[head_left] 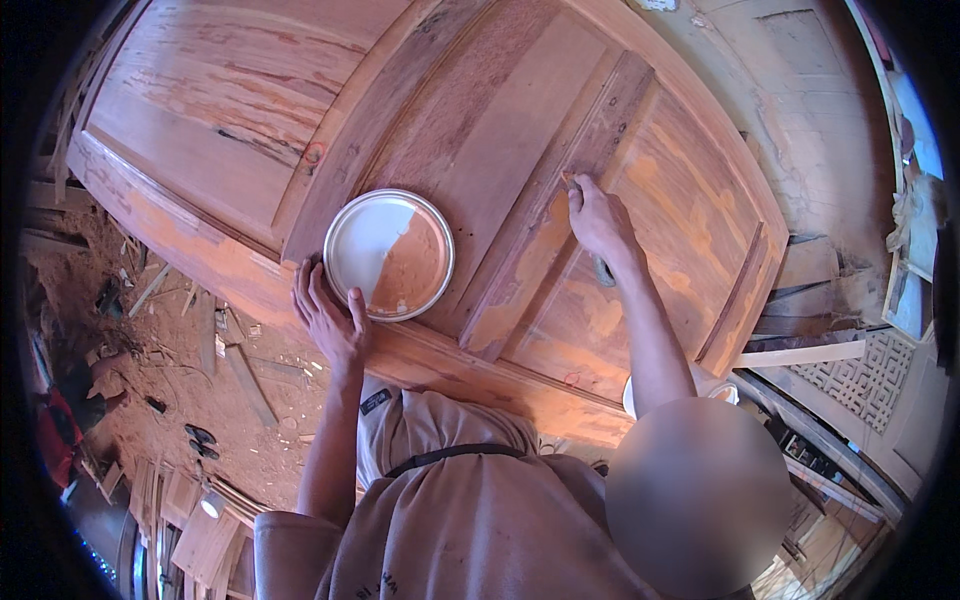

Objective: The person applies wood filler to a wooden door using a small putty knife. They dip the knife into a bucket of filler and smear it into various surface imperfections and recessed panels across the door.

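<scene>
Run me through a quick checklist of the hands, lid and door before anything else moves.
1. Round lid on the wooden door: ok, lying on it near the person's side.
2. Paste on the lid: ok, orange-brown, covering its right part.
3. Left hand at the lid: ok, fingers spread by the rim.
4. Right hand and its grip: cannot tell; fingers curled over the door, what they hold mostly hidden.
5. Door surface even in colour: not ok, orange patches on the right panel.
6. Floor free of scraps: not ok, wood pieces lie at left.
</scene>
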Available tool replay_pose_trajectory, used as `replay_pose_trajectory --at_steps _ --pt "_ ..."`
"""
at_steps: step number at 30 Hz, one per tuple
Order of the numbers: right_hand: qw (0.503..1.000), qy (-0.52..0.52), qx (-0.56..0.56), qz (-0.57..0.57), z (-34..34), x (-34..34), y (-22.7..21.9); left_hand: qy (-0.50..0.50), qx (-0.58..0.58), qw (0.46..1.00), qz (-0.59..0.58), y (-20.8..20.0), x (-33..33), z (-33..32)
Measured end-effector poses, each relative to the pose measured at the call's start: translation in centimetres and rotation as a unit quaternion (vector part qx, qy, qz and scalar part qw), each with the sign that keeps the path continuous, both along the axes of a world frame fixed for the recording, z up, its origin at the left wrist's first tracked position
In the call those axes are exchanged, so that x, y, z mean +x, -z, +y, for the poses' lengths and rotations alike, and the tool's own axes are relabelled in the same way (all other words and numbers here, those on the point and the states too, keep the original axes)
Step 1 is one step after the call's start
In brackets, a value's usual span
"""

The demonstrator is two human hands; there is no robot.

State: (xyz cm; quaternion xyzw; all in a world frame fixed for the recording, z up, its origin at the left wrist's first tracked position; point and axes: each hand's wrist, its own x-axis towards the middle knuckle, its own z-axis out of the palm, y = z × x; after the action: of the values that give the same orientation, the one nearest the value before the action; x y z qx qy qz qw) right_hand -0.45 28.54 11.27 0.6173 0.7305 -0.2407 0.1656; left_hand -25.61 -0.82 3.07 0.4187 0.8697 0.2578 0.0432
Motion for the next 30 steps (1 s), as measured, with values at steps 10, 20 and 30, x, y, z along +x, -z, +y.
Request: replay_pose_trajectory --at_steps 10,20,30 --pt "0.999 -0.004 -0.038 0.026 -7.2 0.2 -1.1 -0.004 -0.013 1.000 0.004 -0.1 0.0 -0.5" --pt "0.951 0.172 -0.119 0.229 -7.3 7.0 -4.3 -0.005 -0.027 1.000 0.004 0.8 -0.4 -0.9" --pt "0.888 0.244 -0.079 0.382 -0.9 10.1 0.7 0.015 0.022 1.000 0.012 0.6 -0.3 -0.7"
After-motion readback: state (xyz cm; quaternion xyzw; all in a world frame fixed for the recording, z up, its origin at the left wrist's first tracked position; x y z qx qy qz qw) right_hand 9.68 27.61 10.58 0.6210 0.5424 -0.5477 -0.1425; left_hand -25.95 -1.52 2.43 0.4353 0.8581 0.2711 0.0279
